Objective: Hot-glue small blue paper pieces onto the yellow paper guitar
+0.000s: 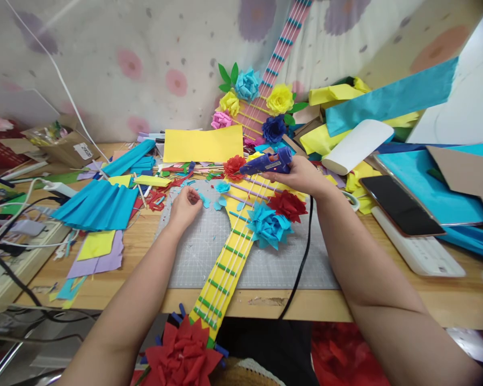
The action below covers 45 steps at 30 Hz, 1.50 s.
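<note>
My right hand grips a blue hot glue gun, its nozzle pointing left near a red paper flower. Below it lies a yellow paper guitar with green frets and white strings, its neck reaching toward me. On the guitar's body are a small blue rolled flower, a large light-blue flower and a dark red flower. Left of the body, my left hand is closed with fingertips together; what they hold, if anything, is unclear. Small blue paper petals lie beside it.
Under the guitar is a grey cutting mat. A pink paper guitar leans at the back. Crepe paper and scraps lie left, near a power strip. A phone rests at right. The gun's black cord hangs over the table edge.
</note>
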{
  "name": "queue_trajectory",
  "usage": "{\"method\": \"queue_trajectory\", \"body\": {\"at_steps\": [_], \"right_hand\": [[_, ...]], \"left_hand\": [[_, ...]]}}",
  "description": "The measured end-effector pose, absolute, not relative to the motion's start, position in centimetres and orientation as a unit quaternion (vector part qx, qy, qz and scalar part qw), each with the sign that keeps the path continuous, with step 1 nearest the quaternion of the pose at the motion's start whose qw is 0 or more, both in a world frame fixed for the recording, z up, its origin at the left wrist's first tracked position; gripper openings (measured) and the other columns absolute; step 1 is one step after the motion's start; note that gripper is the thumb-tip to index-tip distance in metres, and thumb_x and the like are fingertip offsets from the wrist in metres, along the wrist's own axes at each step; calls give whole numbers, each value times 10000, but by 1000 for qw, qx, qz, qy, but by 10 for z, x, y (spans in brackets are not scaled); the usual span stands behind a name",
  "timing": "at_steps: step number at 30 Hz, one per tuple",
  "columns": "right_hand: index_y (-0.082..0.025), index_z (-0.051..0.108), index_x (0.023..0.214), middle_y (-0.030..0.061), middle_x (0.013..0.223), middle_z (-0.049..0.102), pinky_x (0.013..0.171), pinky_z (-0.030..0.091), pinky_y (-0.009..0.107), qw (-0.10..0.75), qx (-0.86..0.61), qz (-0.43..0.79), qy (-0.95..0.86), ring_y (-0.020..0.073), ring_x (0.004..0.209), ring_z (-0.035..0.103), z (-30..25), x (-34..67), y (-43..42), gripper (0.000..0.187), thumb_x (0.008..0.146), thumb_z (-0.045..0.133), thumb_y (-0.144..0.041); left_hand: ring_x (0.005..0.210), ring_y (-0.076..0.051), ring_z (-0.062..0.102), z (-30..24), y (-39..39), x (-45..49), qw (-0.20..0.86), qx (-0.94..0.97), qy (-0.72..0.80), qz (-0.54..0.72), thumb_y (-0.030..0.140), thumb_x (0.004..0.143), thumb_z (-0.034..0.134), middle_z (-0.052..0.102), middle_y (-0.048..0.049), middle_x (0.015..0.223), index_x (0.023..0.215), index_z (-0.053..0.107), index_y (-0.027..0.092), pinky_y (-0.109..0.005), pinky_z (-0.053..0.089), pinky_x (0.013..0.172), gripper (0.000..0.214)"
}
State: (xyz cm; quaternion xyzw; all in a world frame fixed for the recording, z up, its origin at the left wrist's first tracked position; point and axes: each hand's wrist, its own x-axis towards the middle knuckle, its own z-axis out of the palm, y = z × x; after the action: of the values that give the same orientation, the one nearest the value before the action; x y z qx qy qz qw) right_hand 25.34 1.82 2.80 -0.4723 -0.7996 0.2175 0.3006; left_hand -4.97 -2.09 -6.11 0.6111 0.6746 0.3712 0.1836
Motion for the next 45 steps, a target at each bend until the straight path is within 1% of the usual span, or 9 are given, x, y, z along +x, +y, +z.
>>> {"method": "queue_trajectory", "body": {"at_steps": [7, 11, 14, 19, 29, 33, 38, 42, 45], "right_hand": [[-142, 698, 830, 42, 683, 607, 643, 417, 304, 299, -482, 218, -795, 182, 669, 527, 26, 254, 19, 537, 673, 641, -653], [-145, 703, 831, 40, 684, 613, 644, 423, 299, 306, -476, 217, -796, 180, 670, 523, 25, 254, 20, 524, 674, 646, -643], [-154, 705, 824, 38, 681, 614, 634, 421, 295, 310, -469, 215, -798, 180, 668, 522, 25, 254, 19, 512, 674, 650, -640], [-150, 695, 794, 33, 655, 592, 620, 413, 292, 300, -478, 215, -797, 170, 645, 507, 27, 252, 18, 513, 675, 642, -647], [-154, 706, 824, 45, 694, 626, 638, 420, 304, 293, -479, 223, -797, 187, 670, 542, 25, 253, 19, 490, 691, 650, -622], [-143, 713, 854, 49, 715, 645, 653, 425, 302, 297, -470, 220, -801, 189, 690, 551, 24, 253, 19, 532, 695, 635, -645], [-138, 720, 872, 46, 720, 652, 663, 437, 298, 299, -467, 211, -805, 191, 701, 564, 23, 253, 21, 543, 698, 634, -645], [-142, 719, 872, 44, 726, 659, 660, 446, 294, 307, -460, 205, -808, 193, 706, 573, 22, 254, 22, 517, 706, 641, -626], [-146, 717, 873, 48, 741, 665, 672, 453, 299, 308, -460, 206, -807, 200, 719, 581, 22, 254, 21, 503, 709, 646, -616]], "left_hand": [[703, -151, 590, -61, -18, -49, 199, 633, 675, 324, 179, 669, 530, 639, -6, 764, 779, 560, 205, -289, 473, 710, 117], [742, -164, 591, -60, -18, -47, 172, 647, 682, 294, 183, 674, 531, 643, -18, 792, 778, 580, 202, -301, 475, 731, 117], [769, -175, 583, -60, -18, -47, 143, 660, 683, 279, 218, 698, 551, 637, -30, 827, 787, 587, 204, -308, 473, 748, 97], [818, -204, 584, -59, -18, -46, 111, 664, 694, 255, 242, 723, 581, 628, -64, 875, 870, 618, 192, -327, 462, 785, 160], [873, -221, 613, -56, -19, -46, 95, 635, 726, 246, 250, 840, 492, 672, -67, 913, 897, 595, 207, -318, 435, 781, 125], [843, -225, 623, -54, -22, -49, 107, 617, 734, 263, 296, 836, 519, 692, -66, 882, 879, 624, 197, -319, 434, 750, 150], [776, -189, 631, -57, -21, -53, 165, 563, 725, 361, 363, 777, 592, 710, -54, 825, 815, 656, 176, -287, 439, 730, 201], [650, -157, 596, -58, -20, -53, 224, 521, 719, 402, 414, 713, 653, 708, -38, 730, 726, 652, 163, -255, 410, 635, 251], [592, -142, 565, -56, -21, -53, 229, 515, 729, 389, 437, 695, 673, 704, -25, 683, 689, 645, 169, -247, 372, 582, 270]]}}
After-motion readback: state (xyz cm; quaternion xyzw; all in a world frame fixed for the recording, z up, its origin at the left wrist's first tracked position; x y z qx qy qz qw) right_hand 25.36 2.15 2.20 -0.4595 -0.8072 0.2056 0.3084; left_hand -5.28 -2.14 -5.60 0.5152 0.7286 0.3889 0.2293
